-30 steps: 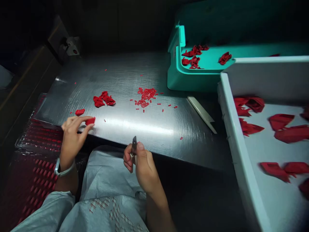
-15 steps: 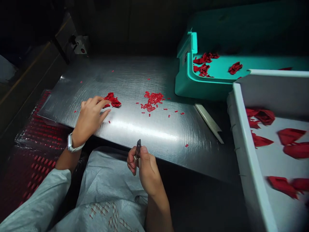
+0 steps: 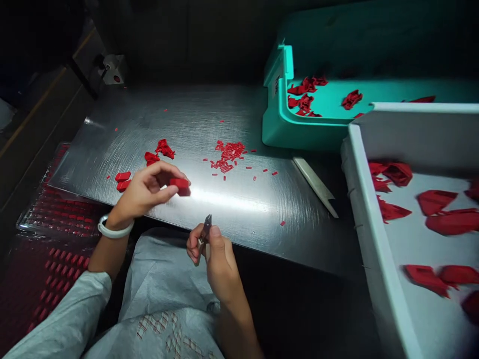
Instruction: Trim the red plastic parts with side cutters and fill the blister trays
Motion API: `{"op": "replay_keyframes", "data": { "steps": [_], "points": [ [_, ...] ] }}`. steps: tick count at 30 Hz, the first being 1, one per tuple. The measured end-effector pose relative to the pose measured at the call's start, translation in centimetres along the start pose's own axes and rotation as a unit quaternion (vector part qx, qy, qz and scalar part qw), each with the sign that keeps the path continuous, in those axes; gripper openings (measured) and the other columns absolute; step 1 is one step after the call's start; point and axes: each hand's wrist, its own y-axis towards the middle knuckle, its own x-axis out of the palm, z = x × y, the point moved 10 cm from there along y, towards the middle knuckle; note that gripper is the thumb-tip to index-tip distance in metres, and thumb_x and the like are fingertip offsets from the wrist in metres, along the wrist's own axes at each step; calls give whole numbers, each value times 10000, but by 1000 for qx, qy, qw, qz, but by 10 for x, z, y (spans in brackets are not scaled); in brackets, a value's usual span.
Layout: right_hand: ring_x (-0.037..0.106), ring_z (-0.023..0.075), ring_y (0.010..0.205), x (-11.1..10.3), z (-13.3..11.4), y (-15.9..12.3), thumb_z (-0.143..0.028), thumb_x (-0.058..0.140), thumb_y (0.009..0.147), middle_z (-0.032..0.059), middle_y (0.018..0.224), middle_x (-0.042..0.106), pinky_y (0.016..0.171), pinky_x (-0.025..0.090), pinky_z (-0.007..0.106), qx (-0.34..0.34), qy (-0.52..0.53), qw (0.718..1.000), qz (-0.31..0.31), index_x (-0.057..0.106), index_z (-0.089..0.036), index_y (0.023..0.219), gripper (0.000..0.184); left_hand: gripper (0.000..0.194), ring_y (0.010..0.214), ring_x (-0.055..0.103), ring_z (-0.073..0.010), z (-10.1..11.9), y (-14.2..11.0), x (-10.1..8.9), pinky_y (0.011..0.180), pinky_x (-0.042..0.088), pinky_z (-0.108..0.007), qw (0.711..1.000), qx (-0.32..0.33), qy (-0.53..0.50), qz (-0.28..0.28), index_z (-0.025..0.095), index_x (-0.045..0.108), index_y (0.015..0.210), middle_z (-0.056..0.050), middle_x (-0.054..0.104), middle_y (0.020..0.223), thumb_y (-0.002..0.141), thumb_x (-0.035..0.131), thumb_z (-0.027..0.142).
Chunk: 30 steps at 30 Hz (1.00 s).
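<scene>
Between its thumb and fingers, my left hand [image 3: 151,187] pinches a red plastic part [image 3: 180,187] just above the metal tabletop [image 3: 194,109]. My right hand [image 3: 217,254] is closed around a pair of nippers [image 3: 208,227], jaws pointing up, near the table's front edge. Left of my left hand lie two small red parts [image 3: 122,177] close together. Behind that hand are several more irregular red pieces [image 3: 164,148]. A loose heap of tiny red offcuts [image 3: 228,152] is spread near the middle of the table.
At the back right stands a turquoise bin [image 3: 307,129] holding several red pieces. A white bin [image 3: 374,239] with larger red parts is at the right. An off-white strip [image 3: 314,185] lies beside it. Clear trays of red parts [image 3: 67,209] sit low on the left.
My left hand put down a red part at the table's left, reached to the red pieces behind, and now holds another one further right. My right hand keeps the nippers.
</scene>
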Motion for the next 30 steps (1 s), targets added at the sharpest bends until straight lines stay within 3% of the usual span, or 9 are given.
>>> {"op": "replay_keyframes", "data": {
  "steps": [4, 7, 12, 16, 26, 30],
  "points": [
    [444, 144, 539, 13, -7, -1, -809, 370, 990, -17, 573, 440, 528, 367, 279, -20, 21, 999, -26, 522, -208, 684, 691, 300, 792, 712, -141, -8, -26, 21, 731, 606, -237, 983, -12, -167, 71, 222, 683, 1021, -39, 724, 912, 841, 819, 418],
    [463, 152, 558, 12, -12, -4, -786, 354, 1012, -13, 587, 450, 539, 379, 284, -35, 16, 999, -20, 515, -212, 687, 679, 322, 764, 697, -130, -18, -37, 39, 703, 605, -230, 975, -52, -199, 86, 217, 674, 951, -41, 701, 923, 815, 844, 455],
    [466, 158, 587, 5, -21, -9, -737, 351, 1046, -3, 625, 490, 559, 376, 293, -66, -14, 998, -1, 527, -212, 693, 656, 422, 530, 597, -100, -25, -46, 57, 471, 526, -223, 969, -99, -204, 102, 228, 627, 891, -1, 629, 779, 810, 807, 600],
    [465, 162, 603, 8, -25, -13, -705, 335, 1063, -3, 636, 498, 580, 374, 299, -78, -27, 996, -19, 523, -214, 704, 636, 448, 466, 540, -79, -26, -49, 57, 408, 475, -219, 968, -99, -186, 134, 239, 605, 902, 7, 636, 788, 813, 786, 638],
    [517, 177, 686, 11, -33, -17, -675, 308, 1086, 15, 713, 545, 649, 393, 311, -91, -47, 994, -35, 520, -212, 717, 628, 383, 631, 629, -111, -9, -56, 49, 544, 540, -263, 977, -15, -104, 185, 245, 568, 916, -18, 662, 903, 872, 767, 569],
    [516, 178, 678, 11, -37, -18, -666, 275, 1092, 14, 701, 536, 646, 389, 311, -99, -66, 992, -40, 517, -212, 724, 633, 378, 660, 645, -129, -5, -55, 45, 568, 548, -277, 981, -4, -73, 179, 235, 592, 896, -23, 674, 875, 862, 782, 560]
  ]
}}
